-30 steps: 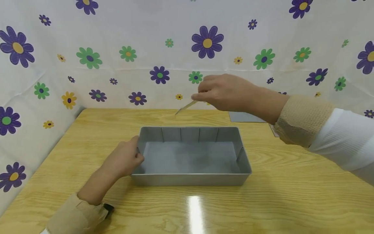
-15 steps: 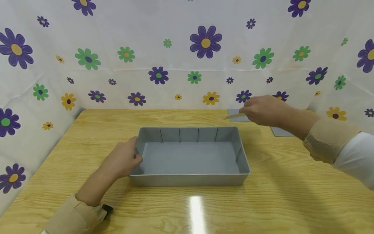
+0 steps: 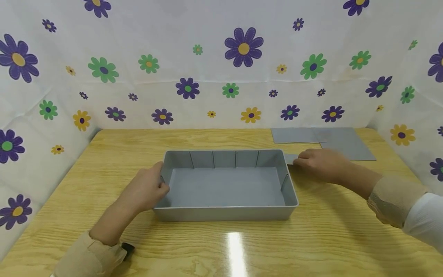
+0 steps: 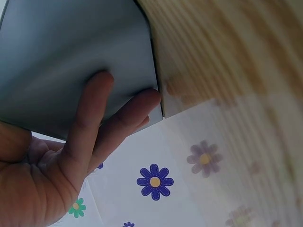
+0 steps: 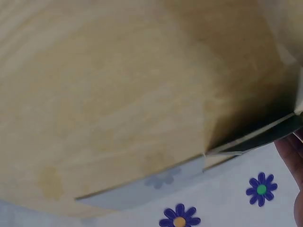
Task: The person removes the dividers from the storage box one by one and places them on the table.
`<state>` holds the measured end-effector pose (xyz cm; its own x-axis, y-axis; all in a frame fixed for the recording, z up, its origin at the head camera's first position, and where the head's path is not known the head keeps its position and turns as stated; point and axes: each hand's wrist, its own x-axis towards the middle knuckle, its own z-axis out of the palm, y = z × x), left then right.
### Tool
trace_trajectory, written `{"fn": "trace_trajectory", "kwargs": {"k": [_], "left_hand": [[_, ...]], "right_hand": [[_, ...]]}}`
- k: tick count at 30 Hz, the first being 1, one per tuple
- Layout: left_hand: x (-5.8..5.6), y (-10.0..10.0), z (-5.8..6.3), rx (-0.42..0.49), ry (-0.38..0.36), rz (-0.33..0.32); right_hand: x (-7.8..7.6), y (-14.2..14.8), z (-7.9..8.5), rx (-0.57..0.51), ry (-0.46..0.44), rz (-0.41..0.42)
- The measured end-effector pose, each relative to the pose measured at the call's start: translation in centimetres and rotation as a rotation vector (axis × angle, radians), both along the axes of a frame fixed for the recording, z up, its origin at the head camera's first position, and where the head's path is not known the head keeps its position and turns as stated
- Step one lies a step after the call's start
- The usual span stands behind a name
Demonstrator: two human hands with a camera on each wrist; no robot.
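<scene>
A grey rectangular box [image 3: 225, 213] without a lid, with thin ribs along its inner walls, stands on the wooden table. My left hand [image 3: 147, 188] grips its left wall. In the left wrist view, two fingers [image 4: 90, 120] press along the outer face of the box [image 4: 61, 52]. To the right of the box, low over the table, my right hand [image 3: 322, 165] pinches a thin grey panel [image 3: 290, 158] whose left end is at the box's right wall. The right wrist view shows that panel [image 5: 265, 136] edge-on, with only part of the hand [image 5: 291, 158] in sight.
Flat grey sheets [image 3: 347, 143] lie overlapping at the back right of the wooden table [image 3: 114, 154]. A white cloth with printed flowers [image 3: 207, 69] closes off the back and both sides. A small black object [image 3: 128, 250] sits at the left wrist.
My right hand has moved right and down with the thin panel, from above the box's back edge to beside its right wall. My left hand stays on the box.
</scene>
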<state>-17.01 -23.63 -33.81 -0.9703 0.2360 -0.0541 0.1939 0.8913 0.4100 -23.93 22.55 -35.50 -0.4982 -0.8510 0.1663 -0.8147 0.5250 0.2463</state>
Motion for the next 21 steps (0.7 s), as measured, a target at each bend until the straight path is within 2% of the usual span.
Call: {"fn": "trace_trajectory", "kwargs": {"k": [4, 8, 14, 21], "left_hand": [[-0.1, 0.1, 0.1, -0.004, 0.002, 0.001], [0.0, 0.2, 0.2, -0.007, -0.001, 0.004], [0.0, 0.0, 0.3, -0.011, -0.006, 0.01], [-0.1, 0.2, 0.1, -0.011, 0.009, 0.0]], "right_hand": [[1.0, 0.4, -1.9, -0.035, -0.032, 0.018], [1.8, 0.3, -3.0, -0.072, -0.095, -0.025], [2.0, 0.3, -3.7, -0.162, -0.157, -0.133], [1.6, 0.8, -3.7, -0.144, -0.255, -0.248]]}}
